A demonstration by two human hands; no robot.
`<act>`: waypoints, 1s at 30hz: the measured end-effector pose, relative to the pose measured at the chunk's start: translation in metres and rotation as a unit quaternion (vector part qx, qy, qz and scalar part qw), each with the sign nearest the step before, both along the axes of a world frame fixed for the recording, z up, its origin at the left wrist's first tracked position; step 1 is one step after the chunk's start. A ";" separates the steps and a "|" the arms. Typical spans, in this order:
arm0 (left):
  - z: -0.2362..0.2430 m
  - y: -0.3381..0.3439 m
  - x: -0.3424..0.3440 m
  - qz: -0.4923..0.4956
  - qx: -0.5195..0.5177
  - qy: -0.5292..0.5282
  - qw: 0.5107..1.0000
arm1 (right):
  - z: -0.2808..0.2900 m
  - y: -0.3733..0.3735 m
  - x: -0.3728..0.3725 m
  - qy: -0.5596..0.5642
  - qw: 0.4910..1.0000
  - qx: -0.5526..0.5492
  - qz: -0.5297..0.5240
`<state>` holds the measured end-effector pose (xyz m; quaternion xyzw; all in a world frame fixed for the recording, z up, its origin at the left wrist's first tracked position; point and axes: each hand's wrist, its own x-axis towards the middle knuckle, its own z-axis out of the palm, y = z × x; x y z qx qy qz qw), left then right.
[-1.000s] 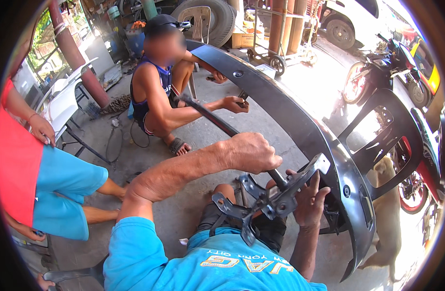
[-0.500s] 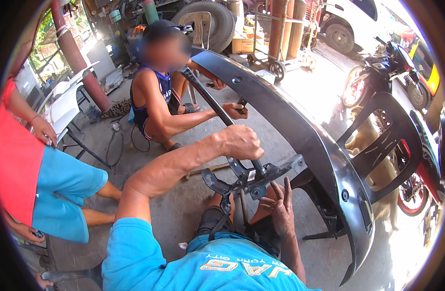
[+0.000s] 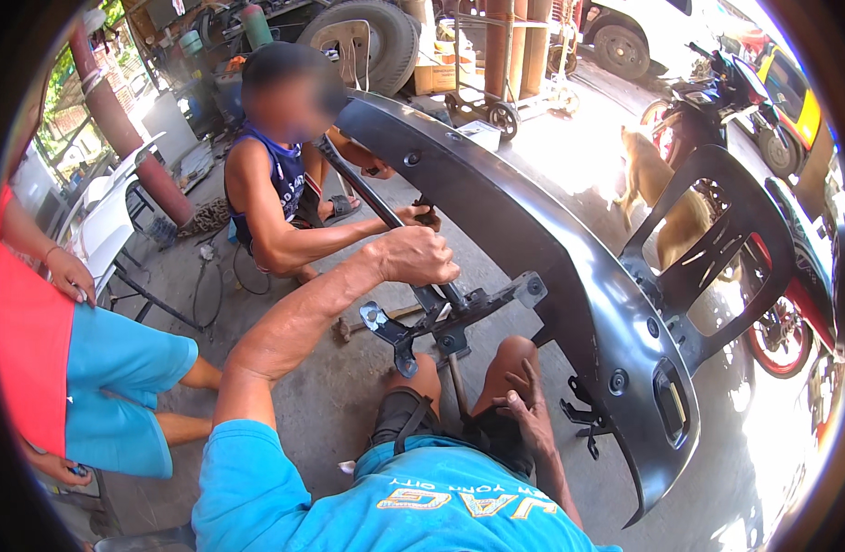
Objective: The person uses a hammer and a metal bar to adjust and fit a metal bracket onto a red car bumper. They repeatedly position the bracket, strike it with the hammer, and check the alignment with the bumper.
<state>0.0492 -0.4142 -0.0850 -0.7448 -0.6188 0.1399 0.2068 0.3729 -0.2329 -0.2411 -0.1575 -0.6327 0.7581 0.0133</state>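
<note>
Left grip (image 3: 419,257) tight around the black bar (image 3: 362,184), bracket (image 3: 496,302) just below the fist, right grip (image 3: 530,411) splayed, apart.

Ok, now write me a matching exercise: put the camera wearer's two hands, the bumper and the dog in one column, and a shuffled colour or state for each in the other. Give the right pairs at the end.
Column one
1. Left hand
2. Right hand
3. Bumper
4. Dog

Column two
A. Tan
B. Open, holding nothing
C. Black, long and curved
D. Closed around the bar

Right pairs: 1-D, 2-B, 3-C, 4-A
</note>
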 end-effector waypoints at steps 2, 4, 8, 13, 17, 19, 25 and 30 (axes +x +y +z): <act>-0.003 -0.002 -0.003 -0.003 0.001 0.002 1.000 | -0.010 0.001 -0.001 0.009 0.999 0.036 -0.020; -0.006 -0.003 -0.004 -0.009 0.004 0.006 1.000 | -0.029 0.006 -0.003 0.029 0.994 0.091 -0.060; -0.009 -0.007 -0.006 -0.008 0.002 0.002 1.000 | -0.030 0.028 -0.005 -0.025 0.992 0.015 -0.120; -0.013 -0.012 -0.008 -0.004 0.011 -0.007 1.000 | -0.040 0.045 -0.004 0.007 0.987 0.073 -0.143; -0.017 -0.006 -0.010 -0.028 0.027 -0.011 0.999 | -0.018 0.041 0.000 0.003 0.989 0.080 -0.122; -0.016 -0.005 -0.006 -0.024 0.026 -0.017 0.999 | -0.006 0.038 0.000 -0.015 0.991 0.088 -0.102; -0.018 -0.014 -0.006 -0.006 0.023 0.002 1.000 | -0.011 0.027 0.007 0.011 0.994 0.060 -0.096; -0.015 -0.014 -0.008 0.014 0.011 0.012 1.000 | -0.018 0.022 0.013 0.014 0.997 0.036 -0.074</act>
